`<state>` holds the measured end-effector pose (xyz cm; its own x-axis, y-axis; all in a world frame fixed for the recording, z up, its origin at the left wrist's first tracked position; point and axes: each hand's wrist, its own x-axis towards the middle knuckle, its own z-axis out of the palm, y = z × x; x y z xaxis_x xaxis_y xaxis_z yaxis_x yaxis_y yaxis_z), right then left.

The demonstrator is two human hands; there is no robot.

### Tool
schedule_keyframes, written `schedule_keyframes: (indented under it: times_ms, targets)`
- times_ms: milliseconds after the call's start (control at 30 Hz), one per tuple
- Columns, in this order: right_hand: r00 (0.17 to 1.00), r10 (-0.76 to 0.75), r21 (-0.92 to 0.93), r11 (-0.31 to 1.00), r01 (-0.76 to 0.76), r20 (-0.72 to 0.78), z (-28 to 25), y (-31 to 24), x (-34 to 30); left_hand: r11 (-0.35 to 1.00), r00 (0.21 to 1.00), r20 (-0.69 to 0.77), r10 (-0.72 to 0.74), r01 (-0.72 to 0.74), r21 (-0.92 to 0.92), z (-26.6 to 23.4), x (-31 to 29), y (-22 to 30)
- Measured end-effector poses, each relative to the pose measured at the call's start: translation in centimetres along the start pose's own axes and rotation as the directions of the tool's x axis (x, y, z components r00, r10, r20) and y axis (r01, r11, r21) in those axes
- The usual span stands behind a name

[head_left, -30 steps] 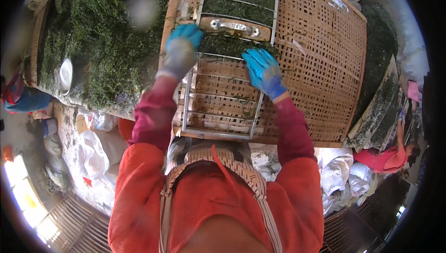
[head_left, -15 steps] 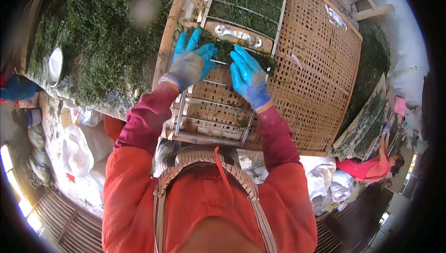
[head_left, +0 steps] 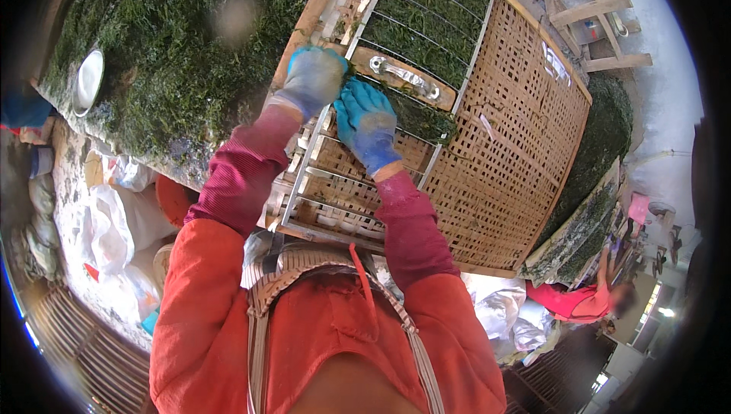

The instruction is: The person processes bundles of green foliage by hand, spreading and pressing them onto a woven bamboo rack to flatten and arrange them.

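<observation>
My left hand [head_left: 314, 78], in a blue and grey glove, lies at the left side rail of a metal frame [head_left: 321, 119]; its fingers bend down out of sight. Close beside it, my right hand [head_left: 368, 126] rests on the frame with fingers stretched and held together, touching dark green seaweed [head_left: 419, 119]. The frame has thin crossbars and lies on a woven bamboo mat [head_left: 506, 136]. A wooden bar with a shiny metal handle [head_left: 405, 78] crosses it just beyond my hands. Above that bar, an even layer of seaweed [head_left: 422, 22] fills the frame's sections.
At the left is a large heap of loose seaweed [head_left: 175, 49] with a white bowl [head_left: 89, 83] on its edge. White plastic bags [head_left: 114, 224] stand below. A wooden rack [head_left: 594, 14] is at the upper right. Another person [head_left: 571, 300] in red works at the far right.
My right hand has moved left, close to the left hand, off the right part of the strip. My left hand's spread fingers have bent down at the rail. The view has shifted slightly.
</observation>
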<state>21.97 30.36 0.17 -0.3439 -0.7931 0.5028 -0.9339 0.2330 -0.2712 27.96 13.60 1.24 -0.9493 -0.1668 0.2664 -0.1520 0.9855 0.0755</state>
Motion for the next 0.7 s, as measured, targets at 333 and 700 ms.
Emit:
schedule_keyframes:
  times_ms: [333, 700]
  targets:
    - [0.847, 0.271, 0.637, 0.565, -0.525, 0.458, 2.9, 4.4, -6.8, 0.757, 0.908, 0.287, 0.304, -0.048, -0.652, -4.6, 4.1, 13.4]
    - [1.0, -0.01, 0.021, 1.0, 0.01, 0.006, -1.8, -0.5, -0.8, 0.815, 0.95, -0.3, -0.089, -0.104, -0.57, -2.5, -5.2, 5.0]
